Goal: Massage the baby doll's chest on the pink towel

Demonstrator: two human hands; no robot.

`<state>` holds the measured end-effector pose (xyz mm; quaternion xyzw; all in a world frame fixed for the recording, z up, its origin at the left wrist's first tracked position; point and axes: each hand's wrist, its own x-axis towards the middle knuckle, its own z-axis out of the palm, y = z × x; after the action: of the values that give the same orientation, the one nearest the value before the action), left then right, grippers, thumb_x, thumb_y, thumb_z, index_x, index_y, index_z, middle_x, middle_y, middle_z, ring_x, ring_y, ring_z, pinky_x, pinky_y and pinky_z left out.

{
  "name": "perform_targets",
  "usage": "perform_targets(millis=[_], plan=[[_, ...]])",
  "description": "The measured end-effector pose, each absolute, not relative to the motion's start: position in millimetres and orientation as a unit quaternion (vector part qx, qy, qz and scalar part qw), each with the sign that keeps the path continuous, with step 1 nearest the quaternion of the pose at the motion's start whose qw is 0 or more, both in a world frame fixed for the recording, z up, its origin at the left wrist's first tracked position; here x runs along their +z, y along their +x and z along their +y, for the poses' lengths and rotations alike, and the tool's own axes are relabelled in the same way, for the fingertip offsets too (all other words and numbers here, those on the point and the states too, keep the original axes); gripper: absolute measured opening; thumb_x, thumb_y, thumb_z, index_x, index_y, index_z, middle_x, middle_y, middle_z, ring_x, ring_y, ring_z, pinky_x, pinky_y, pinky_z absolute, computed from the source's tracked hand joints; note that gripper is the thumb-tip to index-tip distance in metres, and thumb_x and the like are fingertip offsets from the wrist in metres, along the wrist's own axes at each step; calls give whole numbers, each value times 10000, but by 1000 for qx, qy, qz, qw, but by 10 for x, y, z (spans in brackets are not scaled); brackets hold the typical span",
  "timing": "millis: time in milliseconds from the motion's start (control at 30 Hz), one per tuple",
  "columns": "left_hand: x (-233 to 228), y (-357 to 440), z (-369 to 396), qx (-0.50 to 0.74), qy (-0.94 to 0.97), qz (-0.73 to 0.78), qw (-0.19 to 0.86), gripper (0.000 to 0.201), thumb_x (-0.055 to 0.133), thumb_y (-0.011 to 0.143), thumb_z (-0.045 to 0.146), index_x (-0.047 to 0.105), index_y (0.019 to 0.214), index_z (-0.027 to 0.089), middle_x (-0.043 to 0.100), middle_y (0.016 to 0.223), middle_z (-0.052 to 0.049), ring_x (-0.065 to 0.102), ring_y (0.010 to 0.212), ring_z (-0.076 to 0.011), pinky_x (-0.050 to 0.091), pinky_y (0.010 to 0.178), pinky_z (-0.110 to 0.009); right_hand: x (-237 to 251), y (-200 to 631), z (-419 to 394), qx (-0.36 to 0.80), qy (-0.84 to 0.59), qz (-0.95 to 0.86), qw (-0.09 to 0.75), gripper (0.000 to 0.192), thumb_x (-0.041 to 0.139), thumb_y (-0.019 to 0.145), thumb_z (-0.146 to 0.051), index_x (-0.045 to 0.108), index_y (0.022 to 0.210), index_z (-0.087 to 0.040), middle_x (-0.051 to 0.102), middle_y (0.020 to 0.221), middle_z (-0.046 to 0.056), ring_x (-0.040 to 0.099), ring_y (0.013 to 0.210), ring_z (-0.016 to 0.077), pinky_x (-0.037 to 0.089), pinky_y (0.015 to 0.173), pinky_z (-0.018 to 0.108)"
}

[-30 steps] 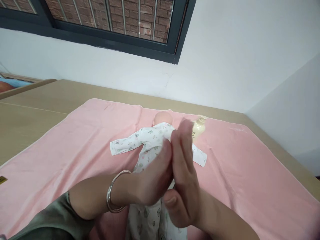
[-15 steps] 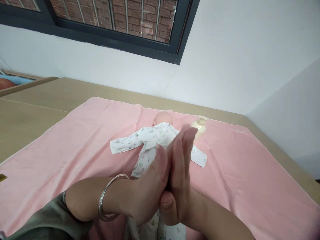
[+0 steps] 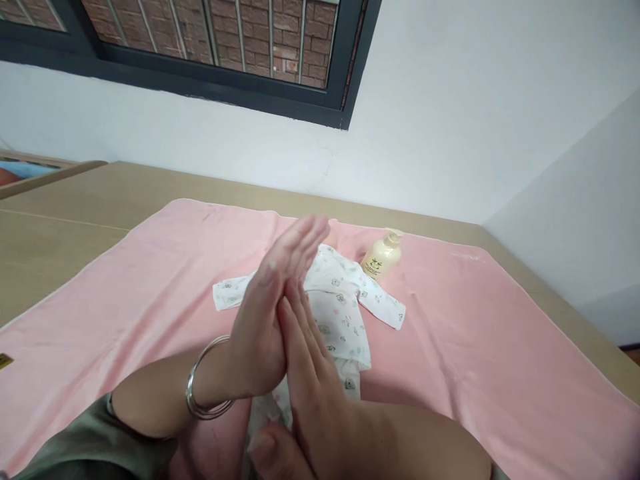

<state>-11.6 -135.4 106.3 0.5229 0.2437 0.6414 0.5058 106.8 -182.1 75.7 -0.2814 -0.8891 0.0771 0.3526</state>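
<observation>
My left hand [image 3: 267, 317], with silver bangles [image 3: 193, 393] at the wrist, is flat with its fingers stretched out. Its lower palm presses against the fingers of my right hand [image 3: 320, 393], which are also straight. Nothing shows between the palms. Under and behind both hands lies what looks like a baby doll in a white printed outfit [image 3: 333, 300], sleeves spread to the sides. My left fingers cover most of its head. A pale yellow pump bottle [image 3: 383, 255] stands beside the doll's shoulder, to the right.
A pink mat [image 3: 440, 300] with some creases covers much of the wooden surface [image 3: 60, 250]. Behind it are a white wall [image 3: 425, 133] and a dark-framed window [image 3: 220, 80] with bars. A wooden rail [image 3: 55, 177] rises at the far left.
My palms have slid along each other: the left hand has moved forward and left, the right hand back toward me. The pump bottle is now fully uncovered.
</observation>
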Motion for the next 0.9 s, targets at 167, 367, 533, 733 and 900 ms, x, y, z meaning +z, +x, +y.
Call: perform_targets(millis=[167, 367, 533, 733, 900], plan=[[1068, -159, -1296, 688, 544, 221, 425, 497, 412, 1020, 633, 609, 1382, 356, 502, 1606, 0, 266, 1591, -335, 239, 1310, -572, 731, 1074, -1843, 102, -259, -886, 370, 1050, 498, 990, -600, -133, 1655, -88, 238, 1717, 169, 282, 1571, 354, 417, 1222, 542], [919, -119, -1223, 700, 545, 237, 396, 463, 507, 992, 575, 674, 1309, 283, 586, 1523, -55, 374, 1545, -325, 251, 1318, -520, 863, 1182, -1952, 174, -342, -836, 393, 758, 423, 1046, -442, 57, 1688, -278, 398, 1667, 55, 420, 1519, 260, 486, 1186, 499], [744, -78, -1013, 706, 550, 270, 355, 469, 486, 992, 551, 687, 1283, 242, 621, 1478, -86, 448, 1498, -302, 280, 1301, -495, 1101, 1314, -1747, 331, -313, -805, 380, 510, 503, 1042, -427, 516, 1523, -256, 728, 1325, 33, 708, 1198, 231, 613, 1022, 382], [477, -64, -552, 678, 547, 385, 304, 472, 397, 1032, 515, 663, 1267, 203, 649, 1428, -116, 538, 1412, -272, 379, 1227, -450, 1011, 1432, -1277, 322, -402, -766, 385, 371, 487, 1054, -387, 688, 1341, -264, 785, 1192, 22, 754, 1100, 234, 636, 932, 409], [203, -56, -219, 596, 584, 473, 283, 359, 463, 999, 372, 659, 1224, 173, 671, 1375, -147, 565, 1365, -306, 393, 1203, -483, 506, 1400, -758, 124, -513, -788, 317, 433, 443, 1015, -237, 651, 1374, -114, 651, 1434, 170, 571, 1396, 285, 493, 1142, 471]])
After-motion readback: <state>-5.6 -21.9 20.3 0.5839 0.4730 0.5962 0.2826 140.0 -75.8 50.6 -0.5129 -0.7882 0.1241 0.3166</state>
